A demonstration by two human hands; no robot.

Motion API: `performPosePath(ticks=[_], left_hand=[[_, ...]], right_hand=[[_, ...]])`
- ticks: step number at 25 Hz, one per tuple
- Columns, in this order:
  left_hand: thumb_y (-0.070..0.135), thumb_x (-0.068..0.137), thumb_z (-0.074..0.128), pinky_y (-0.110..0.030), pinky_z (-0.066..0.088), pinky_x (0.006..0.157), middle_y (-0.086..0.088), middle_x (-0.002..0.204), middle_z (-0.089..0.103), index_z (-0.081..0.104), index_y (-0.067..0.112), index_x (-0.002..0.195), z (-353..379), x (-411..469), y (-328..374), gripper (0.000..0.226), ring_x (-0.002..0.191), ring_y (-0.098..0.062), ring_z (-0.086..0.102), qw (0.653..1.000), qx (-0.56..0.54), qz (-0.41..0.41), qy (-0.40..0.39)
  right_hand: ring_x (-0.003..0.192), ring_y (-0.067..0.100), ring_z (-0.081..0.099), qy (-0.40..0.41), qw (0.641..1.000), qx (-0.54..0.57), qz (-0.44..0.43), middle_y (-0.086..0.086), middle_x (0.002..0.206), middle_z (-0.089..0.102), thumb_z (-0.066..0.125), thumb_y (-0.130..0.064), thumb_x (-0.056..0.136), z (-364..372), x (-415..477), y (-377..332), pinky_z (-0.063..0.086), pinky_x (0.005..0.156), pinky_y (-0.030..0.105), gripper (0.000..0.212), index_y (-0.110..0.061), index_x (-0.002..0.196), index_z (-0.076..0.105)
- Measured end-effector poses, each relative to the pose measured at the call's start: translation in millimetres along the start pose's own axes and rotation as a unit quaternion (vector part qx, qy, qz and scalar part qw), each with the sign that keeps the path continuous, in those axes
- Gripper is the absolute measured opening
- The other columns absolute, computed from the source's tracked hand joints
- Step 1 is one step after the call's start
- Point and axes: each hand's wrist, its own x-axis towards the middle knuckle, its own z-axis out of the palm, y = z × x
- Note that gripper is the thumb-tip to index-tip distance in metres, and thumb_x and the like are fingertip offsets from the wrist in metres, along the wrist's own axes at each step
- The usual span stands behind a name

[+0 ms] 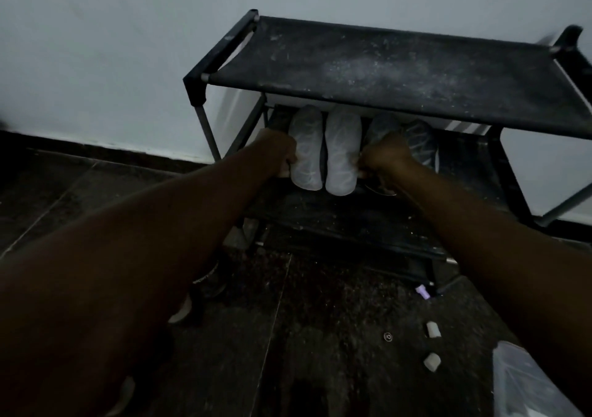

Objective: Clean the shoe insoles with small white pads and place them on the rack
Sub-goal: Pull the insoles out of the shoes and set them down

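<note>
Head view: left hand (282,157) curled against left pale insole (306,147), right hand (384,157) gripping dark insole (381,125). Four insoles side by side on rack (400,67) middle shelf. White pads (432,330) on floor.

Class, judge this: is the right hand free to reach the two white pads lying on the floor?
Probably yes: the pads lie bare on the floor, but the right hand first must leave the insoles.

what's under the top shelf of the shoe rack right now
Four insoles lie side by side on the shelf below the top shelf: two pale insoles and two darker insoles. Their far ends are hidden under it; the left hand and right hand cover their edges.
</note>
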Motion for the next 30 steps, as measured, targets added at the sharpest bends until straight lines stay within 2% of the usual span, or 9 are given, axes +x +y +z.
performPosePath(ticks=[2,6,9,12,14,18,24,28,30], left_hand=[[-0.006,0.098,0.055,-0.038,0.055,0.082,-0.015,0.097,0.058,0.055,0.002,0.083,0,-6,0,0.017,0.076,-0.023,0.055,0.999,-0.01,-0.037,0.011],[-0.008,0.099,0.052,-0.035,0.052,0.064,-0.016,0.13,0.061,0.059,0.002,0.095,-10,-40,-15,0.013,0.079,-0.022,0.056,0.998,-0.016,-0.055,-0.007],[-0.004,0.101,0.049,-0.039,0.055,0.082,-0.018,0.135,0.06,0.061,0.0,0.108,-20,-61,-33,0.014,0.087,-0.023,0.057,0.999,-0.018,-0.036,-0.006],[-0.008,0.098,0.054,-0.038,0.053,0.066,-0.015,0.121,0.063,0.054,0.004,0.092,-29,-81,-54,0.013,0.075,-0.021,0.056,0.997,-0.008,-0.074,0.027],[-0.01,0.094,0.058,-0.036,0.051,0.057,-0.013,0.101,0.063,0.057,0.002,0.095,-34,-99,-68,0.013,0.07,-0.021,0.056,0.996,-0.005,-0.088,0.034],[-0.008,0.091,0.064,-0.033,0.049,0.048,-0.013,0.092,0.063,0.063,-0.001,0.111,-46,-134,-108,0.022,0.068,-0.021,0.058,0.992,-0.011,-0.119,0.038],[-0.014,0.089,0.062,-0.037,0.054,0.059,-0.016,0.092,0.063,0.062,-0.002,0.09,-54,-174,-159,0.012,0.072,-0.024,0.059,0.985,-0.049,-0.15,0.067],[-0.01,0.088,0.063,-0.046,0.06,0.076,-0.018,0.101,0.062,0.057,0.0,0.103,-62,-165,-193,0.019,0.085,-0.029,0.063,0.979,-0.078,-0.164,0.091],[-0.009,0.088,0.062,-0.046,0.061,0.079,-0.016,0.101,0.063,0.054,0.002,0.092,-63,-155,-215,0.015,0.085,-0.029,0.064,0.98,-0.074,-0.163,0.09]], right_hand=[[0.07,0.022,0.061,-0.012,1.0,-0.002,0.006,0.02,0.108,0.059,0.064,0.016,0.088,-6,-10,-1,0.053,0.04,0.029,0.034,-0.001,0.117,0.055],[0.068,0.021,0.063,-0.036,0.999,0.015,0.017,0.018,0.095,0.063,0.068,0.017,0.084,-17,-44,4,0.058,0.048,0.032,0.035,0.004,0.114,0.058],[0.067,0.024,0.065,-0.035,0.999,0.024,0.013,0.022,0.094,0.065,0.07,0.015,0.082,-21,-73,11,0.06,0.056,0.037,0.03,0.006,0.109,0.061],[0.063,0.021,0.063,-0.049,0.999,0.01,0.016,0.016,0.082,0.064,0.068,0.013,0.087,-20,-103,19,0.057,0.044,0.029,0.01,0.005,0.088,0.062],[0.057,0.019,0.062,-0.05,0.998,0.011,0.021,0.018,0.083,0.063,0.067,0.013,0.088,-16,-120,26,0.05,0.036,0.024,0.009,0.007,0.091,0.061],[0.061,0.024,0.067,-0.049,0.997,-0.007,0.054,0.023,0.091,0.067,0.073,0.012,0.082,-7,-147,50,0.055,0.046,0.031,0.022,0.015,0.102,0.063],[0.063,0.027,0.066,-0.071,0.994,-0.021,0.083,0.025,0.093,0.068,0.075,0.012,0.079,8,-189,90,0.057,0.048,0.034,0.026,0.015,0.103,0.065],[0.064,0.028,0.068,-0.078,0.991,-0.036,0.105,0.026,0.094,0.071,0.078,0.007,0.076,20,-192,118,0.062,0.054,0.037,0.033,0.011,0.106,0.064],[0.064,0.027,0.068,-0.076,0.988,-0.051,0.123,0.025,0.091,0.071,0.078,0.007,0.078,30,-184,136,0.061,0.055,0.037,0.031,0.009,0.105,0.064]])
